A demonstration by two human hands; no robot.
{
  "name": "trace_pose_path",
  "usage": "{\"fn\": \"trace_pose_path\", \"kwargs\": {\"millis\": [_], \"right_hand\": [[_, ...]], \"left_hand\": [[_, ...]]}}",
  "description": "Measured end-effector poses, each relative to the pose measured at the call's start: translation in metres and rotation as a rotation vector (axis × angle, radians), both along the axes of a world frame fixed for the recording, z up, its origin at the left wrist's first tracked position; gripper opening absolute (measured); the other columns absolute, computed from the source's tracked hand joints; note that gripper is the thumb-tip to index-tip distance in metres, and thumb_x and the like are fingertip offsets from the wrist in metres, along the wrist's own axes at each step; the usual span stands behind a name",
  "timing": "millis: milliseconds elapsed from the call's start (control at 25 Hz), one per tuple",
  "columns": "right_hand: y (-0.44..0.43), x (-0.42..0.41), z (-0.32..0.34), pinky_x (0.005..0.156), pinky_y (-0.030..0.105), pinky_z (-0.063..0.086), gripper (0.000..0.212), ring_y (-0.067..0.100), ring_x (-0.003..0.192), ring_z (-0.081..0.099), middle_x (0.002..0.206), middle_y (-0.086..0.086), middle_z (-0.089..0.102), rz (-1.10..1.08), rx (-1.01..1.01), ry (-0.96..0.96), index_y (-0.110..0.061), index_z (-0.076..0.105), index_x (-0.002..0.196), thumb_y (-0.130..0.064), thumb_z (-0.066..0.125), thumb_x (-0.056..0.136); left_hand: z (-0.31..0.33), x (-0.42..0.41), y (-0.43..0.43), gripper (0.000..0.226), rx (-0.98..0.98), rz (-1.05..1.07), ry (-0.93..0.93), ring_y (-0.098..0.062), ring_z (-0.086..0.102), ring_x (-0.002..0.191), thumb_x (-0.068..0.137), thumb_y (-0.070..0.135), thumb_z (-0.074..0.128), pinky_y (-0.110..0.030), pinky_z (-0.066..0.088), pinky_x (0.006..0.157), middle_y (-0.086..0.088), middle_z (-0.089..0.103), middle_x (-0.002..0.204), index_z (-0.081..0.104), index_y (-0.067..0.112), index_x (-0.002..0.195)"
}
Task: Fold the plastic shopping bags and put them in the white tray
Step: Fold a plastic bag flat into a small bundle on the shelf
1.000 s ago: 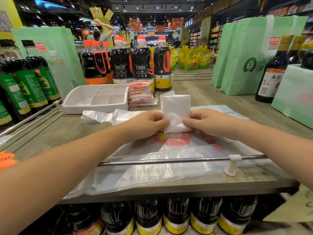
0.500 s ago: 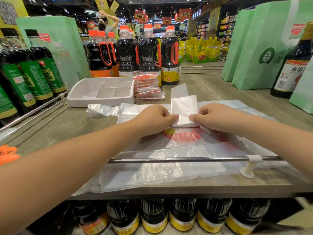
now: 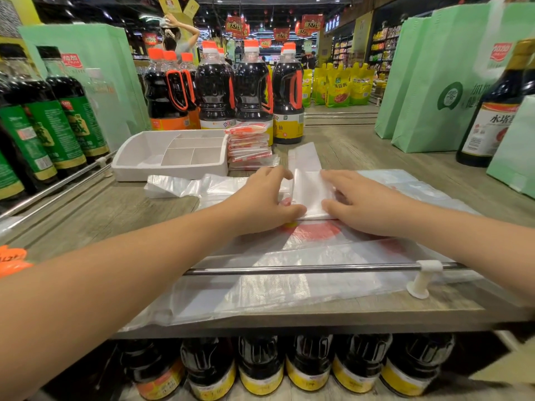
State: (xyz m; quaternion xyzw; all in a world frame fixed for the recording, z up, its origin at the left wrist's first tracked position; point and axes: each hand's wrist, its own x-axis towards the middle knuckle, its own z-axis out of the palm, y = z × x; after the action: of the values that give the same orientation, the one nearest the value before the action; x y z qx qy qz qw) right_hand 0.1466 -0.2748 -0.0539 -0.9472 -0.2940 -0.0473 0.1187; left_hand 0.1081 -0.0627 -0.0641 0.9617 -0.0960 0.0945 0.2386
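Pressing folded bag [image 3: 311, 192] flat with left grip [image 3: 266, 198] and right grip [image 3: 359, 204], both spread open, clasping nothing; advisable: creasing edges squarely, expelling air, before transfer to white tray [image 3: 170, 172].

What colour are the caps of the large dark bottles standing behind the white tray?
Orange; the caps show best in the head view.

Two hands were in view, a left hand [image 3: 260, 201] and a right hand [image 3: 362, 204]. There was one white tray [image 3: 170, 172], one folded bag [image 3: 311, 195] and one stack of folded bags [image 3: 250, 149], packed too tightly to count. Four orange-capped bottles [image 3: 253, 91] stood in front, with more behind. Three green-labelled bottles [image 3: 78, 123], six lower-shelf bottles [image 3: 260, 366] and four pale green tote bags [image 3: 434, 96] showed.
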Motion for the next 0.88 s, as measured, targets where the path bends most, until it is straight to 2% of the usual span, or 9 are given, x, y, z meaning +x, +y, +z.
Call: {"fn": "trace_pose_path", "kwargs": {"millis": [80,160,280,440,520,600,680,760,880], "right_hand": [[0.001,0.000,0.000,0.097,0.027,0.032,0.045,0.020,0.138,0.038,0.146,-0.003,0.043,0.022,-0.056,0.030,-0.018,0.041,0.144,-0.038,0.042,0.103],[0.001,0.000,0.000,0.101,0.030,0.033,0.039,0.022,0.137,0.038,0.144,-0.001,0.045,0.022,-0.098,0.061,-0.016,0.046,0.137,-0.036,0.040,0.104],[0.000,0.003,-0.001,0.112,0.036,0.030,0.043,0.022,0.136,0.038,0.151,0.005,0.041,0.021,-0.110,0.053,-0.009,0.047,0.138,-0.034,0.039,0.104],[-0.003,0.006,-0.003,0.118,0.025,0.012,0.052,0.013,0.149,0.021,0.164,-0.004,0.024,0.050,-0.118,0.128,-0.021,0.029,0.156,-0.038,0.032,0.107],[-0.004,0.008,-0.005,0.117,0.021,0.003,0.056,0.009,0.152,0.011,0.166,-0.005,0.015,0.054,-0.145,0.162,-0.023,0.022,0.158,-0.045,0.027,0.107],[-0.005,0.008,-0.005,0.117,0.021,0.000,0.063,0.008,0.152,0.005,0.167,-0.006,0.008,0.050,-0.177,0.181,-0.023,0.015,0.159,-0.053,0.023,0.104],[-0.005,0.007,-0.004,0.120,0.026,0.001,0.076,0.008,0.152,0.003,0.167,-0.007,0.003,0.048,-0.203,0.189,-0.023,0.012,0.160,-0.065,0.022,0.098],[-0.007,0.001,0.001,0.121,0.028,0.004,0.088,0.008,0.152,0.004,0.167,-0.009,0.001,0.053,-0.223,0.199,-0.023,0.012,0.160,-0.075,0.024,0.091],[-0.009,-0.006,0.009,0.114,0.028,0.021,0.090,0.013,0.147,0.026,0.163,-0.007,0.022,0.057,-0.224,0.173,-0.024,0.026,0.156,-0.079,0.033,0.085]], "left_hand": [[0.001,-0.003,-0.002,0.083,0.022,-0.037,-0.018,-0.019,0.039,0.136,0.088,0.046,0.068,-0.036,0.036,0.113,-0.004,0.028,0.155,0.023,0.019,0.153],[0.001,-0.004,-0.004,0.082,0.052,-0.056,-0.014,-0.019,0.033,0.142,0.092,0.044,0.064,-0.035,0.031,0.117,-0.002,0.022,0.159,0.018,0.020,0.156],[0.004,-0.005,-0.005,0.055,0.215,-0.079,0.058,-0.021,0.025,0.147,0.101,0.043,0.047,-0.037,0.025,0.118,-0.002,0.023,0.161,0.037,0.018,0.149],[0.005,-0.006,-0.007,0.049,0.301,-0.103,0.112,-0.023,0.035,0.139,0.106,0.043,0.034,-0.045,0.028,0.115,-0.006,0.042,0.149,0.046,0.009,0.139],[0.005,-0.005,-0.005,0.055,0.335,-0.115,0.141,-0.022,0.032,0.141,0.105,0.050,0.031,-0.046,0.024,0.117,-0.003,0.039,0.153,0.042,0.014,0.144],[0.005,-0.006,-0.003,0.067,0.387,-0.141,0.182,-0.019,0.023,0.147,0.100,0.062,0.032,-0.045,0.019,0.120,0.003,0.027,0.161,0.031,0.022,0.153],[0.006,-0.005,0.000,0.075,0.402,-0.158,0.183,-0.019,0.021,0.148,0.094,0.070,0.035,-0.043,0.019,0.120,0.004,0.025,0.162,0.028,0.025,0.154],[0.007,-0.004,0.002,0.074,0.393,-0.180,0.133,-0.022,0.032,0.139,0.092,0.070,0.039,-0.042,0.028,0.115,0.000,0.039,0.153,0.036,0.023,0.150],[0.011,-0.006,0.004,0.068,0.405,-0.231,0.062,-0.020,0.046,0.124,0.093,0.068,0.042,-0.038,0.040,0.105,0.002,0.055,0.133,0.040,0.027,0.148]]}}
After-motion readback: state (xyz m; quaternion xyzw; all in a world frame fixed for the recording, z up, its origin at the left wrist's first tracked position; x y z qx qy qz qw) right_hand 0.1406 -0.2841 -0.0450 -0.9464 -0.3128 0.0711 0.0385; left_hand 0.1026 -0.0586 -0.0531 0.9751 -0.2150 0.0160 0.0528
